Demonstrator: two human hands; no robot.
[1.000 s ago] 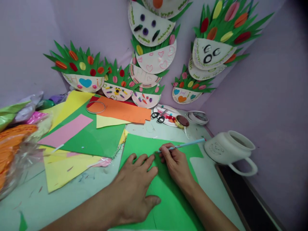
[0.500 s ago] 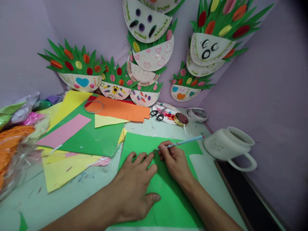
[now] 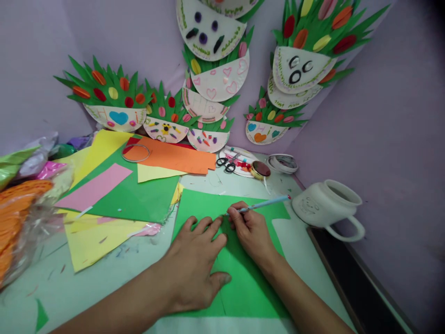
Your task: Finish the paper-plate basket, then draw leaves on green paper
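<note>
Right hand (image 3: 251,232) pinches slim light-blue pencil (image 3: 267,202), slanting rightward from beside left hand (image 3: 196,266), fingers apart on flat green paper sheet (image 3: 248,292).

Green sheet (image 3: 245,273): paper-like, matt, smooth. Blue writing tool (image 3: 269,202): smooth, hard-looking, plastic by appearance. Mug (image 3: 320,199): ceramic-looking, smooth, low sheen. Scissors (image 3: 232,161): metal blades, black plastic-looking handles. Round tin (image 3: 260,170): shiny, gold metallic side. Orange sheet (image 3: 177,156) and pink strip (image 3: 97,185): flat, matt paper. Bags (image 3: 45,220): thin clear plastic, crinkled, glossy. Paper plates (image 3: 220,83): white, mostly matt. Wall (image 3: 389,120): smooth, matt. Tabletop (image 3: 114,266): smooth, pale, marked.
</note>
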